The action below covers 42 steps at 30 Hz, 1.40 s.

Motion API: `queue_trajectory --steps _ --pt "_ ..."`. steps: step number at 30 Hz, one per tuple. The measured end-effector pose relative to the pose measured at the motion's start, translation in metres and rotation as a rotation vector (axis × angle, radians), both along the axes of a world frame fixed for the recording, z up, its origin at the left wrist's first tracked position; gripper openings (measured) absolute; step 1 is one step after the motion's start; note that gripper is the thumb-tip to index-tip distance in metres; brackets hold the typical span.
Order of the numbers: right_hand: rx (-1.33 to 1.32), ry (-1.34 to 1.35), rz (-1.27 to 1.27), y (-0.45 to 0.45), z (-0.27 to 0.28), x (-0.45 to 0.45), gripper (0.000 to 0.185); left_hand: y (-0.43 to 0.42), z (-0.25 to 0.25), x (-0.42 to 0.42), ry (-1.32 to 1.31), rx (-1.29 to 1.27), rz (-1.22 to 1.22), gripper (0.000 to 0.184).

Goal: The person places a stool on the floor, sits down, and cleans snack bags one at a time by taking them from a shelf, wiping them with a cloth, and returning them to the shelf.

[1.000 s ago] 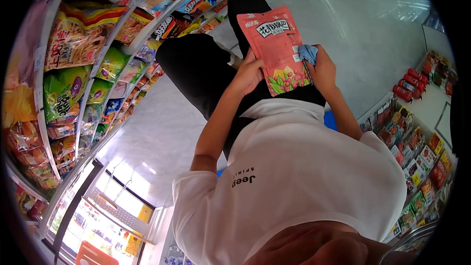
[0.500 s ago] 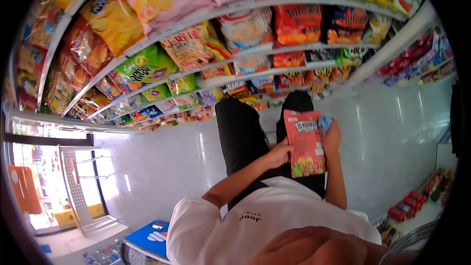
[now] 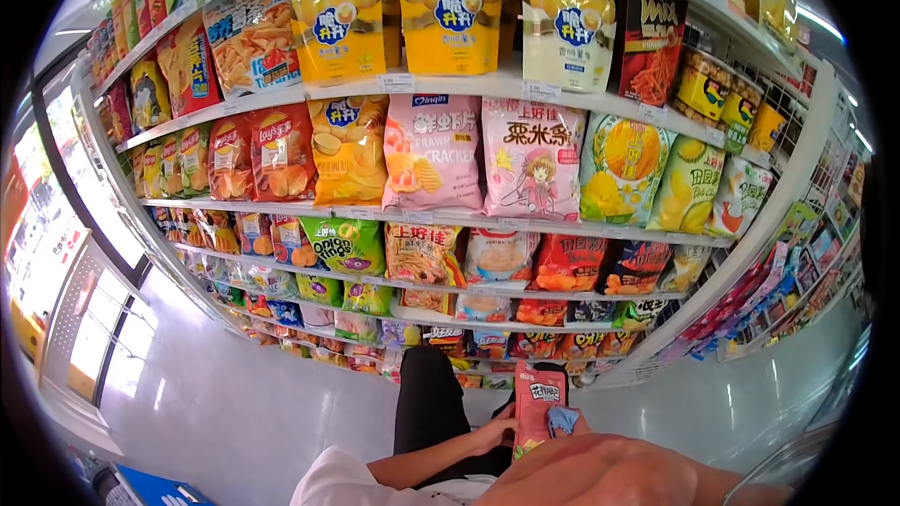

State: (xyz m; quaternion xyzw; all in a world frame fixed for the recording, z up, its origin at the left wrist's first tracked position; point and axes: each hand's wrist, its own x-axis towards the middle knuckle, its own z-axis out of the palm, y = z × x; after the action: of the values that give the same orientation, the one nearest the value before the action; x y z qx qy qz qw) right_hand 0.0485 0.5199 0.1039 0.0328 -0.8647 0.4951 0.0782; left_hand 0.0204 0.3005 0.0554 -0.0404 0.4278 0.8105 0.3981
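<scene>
A pink snack pouch (image 3: 540,403) with a white label is held upright above my lap. On its left edge my left hand (image 3: 503,429) is closed, gripping the pouch. A crumpled blue cloth (image 3: 562,420) lies against the right side of the pouch, with my right hand (image 3: 582,425) closed around it. Part of my right hand and the bottom of the pouch are hidden behind my chin in the foreground.
Curved shelves (image 3: 441,211) of bagged snacks stand in front, with yellow snack cups (image 3: 450,19) on an upper level. More goods hang on a rack at the right. A blue box (image 3: 159,487) is at the bottom left, near a window.
The view has tilted up from my lap to the shelves, so the hands and pouch now appear lower in the frame. Both hands still hold their things.
</scene>
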Motion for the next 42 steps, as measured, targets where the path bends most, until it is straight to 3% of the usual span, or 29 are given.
queue_trajectory --steps 5,7,10,14,20,23,25,27,31,33,36,42 --pt "-0.173 0.121 0.111 -0.018 0.023 -0.023 0.033 -0.004 0.001 -0.004 0.227 -0.015 0.063 0.088" --pt "-0.234 0.159 0.127 -0.024 0.023 -0.031 0.031 -0.012 0.023 -0.001 0.274 -0.058 0.081 0.084" --pt "-0.413 0.007 0.047 -0.033 0.013 -0.041 0.029 -0.023 0.031 0.000 0.342 -0.040 0.115 0.078" --pt "-0.710 -0.201 -0.089 -0.040 0.013 -0.050 0.031 -0.026 0.062 0.005 0.692 -0.053 0.244 0.076" --pt "-1.153 -0.395 -0.034 -0.050 0.050 -0.055 0.030 -0.037 0.110 0.004 1.143 -0.482 0.332 0.081" --pt "-1.209 -0.416 -0.012 -0.050 0.064 -0.061 0.032 -0.031 0.138 0.004 1.036 -0.745 0.680 0.092" --pt "-1.238 -0.429 0.002 -0.050 0.069 -0.064 0.032 -0.027 0.114 -0.012 0.834 -0.333 0.612 0.100" --pt "-1.257 -0.438 0.014 -0.050 0.072 -0.068 0.033 -0.027 0.100 -0.011 0.558 -0.048 0.432 0.096" --pt "-1.295 -0.446 0.030 -0.047 0.079 -0.074 0.035 -0.019 0.113 0.010 0.059 0.267 0.417 0.077" --pt "-1.312 -0.453 0.043 -0.045 0.082 -0.075 0.036 -0.012 0.116 0.010 -0.013 0.351 0.479 0.070" --pt "-1.342 -0.457 0.064 -0.044 0.089 -0.078 0.037 -0.002 0.157 0.004 0.092 0.330 0.652 0.067" --pt "-1.413 -0.442 0.141 -0.040 0.111 -0.082 0.040 -0.002 0.194 -0.008 0.198 0.214 0.668 0.061"
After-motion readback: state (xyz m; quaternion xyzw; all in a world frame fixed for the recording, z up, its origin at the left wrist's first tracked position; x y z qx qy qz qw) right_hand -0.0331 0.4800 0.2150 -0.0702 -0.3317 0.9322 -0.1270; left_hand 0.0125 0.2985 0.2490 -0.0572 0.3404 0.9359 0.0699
